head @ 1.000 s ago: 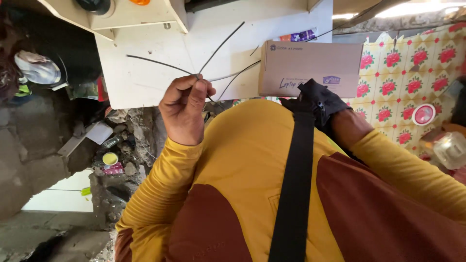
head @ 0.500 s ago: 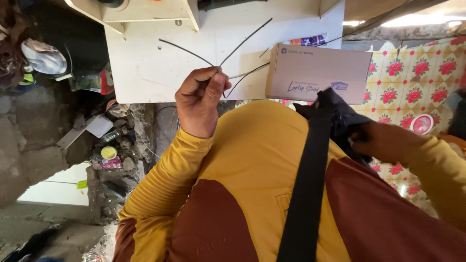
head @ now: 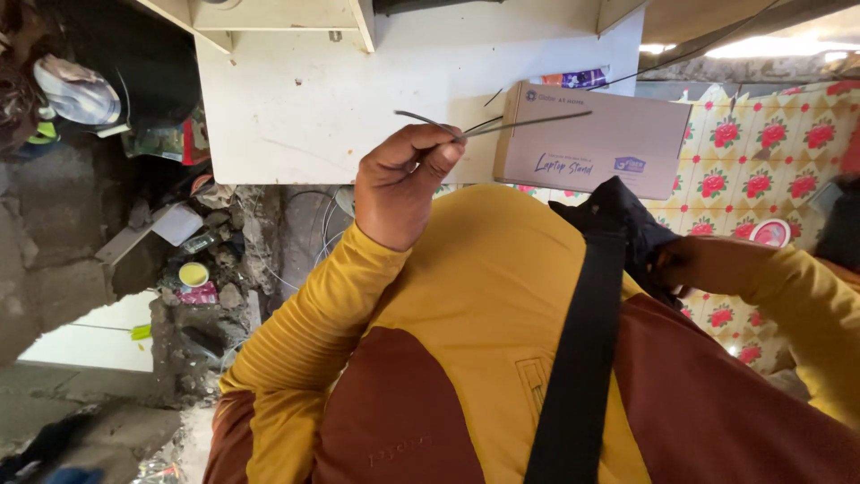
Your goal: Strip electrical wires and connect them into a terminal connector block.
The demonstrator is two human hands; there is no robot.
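Head view: the scene is seen upside down over a yellow and rust-brown top, crossed by a black strap (head: 582,358). The left hand (head: 403,184) is raised in front of the chest with thumb and fingers pinched together on a small bundle of thin grey wires (head: 502,125). The grip is taken near the middle of the strands, so that loose ends stick out on both sides, the longer ones reaching across the front of a cardboard box (head: 596,139). The box is stood against a white table (head: 296,108), well clear of the hand.

The right hand (head: 703,264) is held low beside the body and is closed on a bunch of black fabric (head: 627,220) where the strap meets it, seemingly to steady it. A flowered cloth (head: 761,152) is spread beyond the box, and rubble and scraps (head: 202,278) are strewn on the rough ground.
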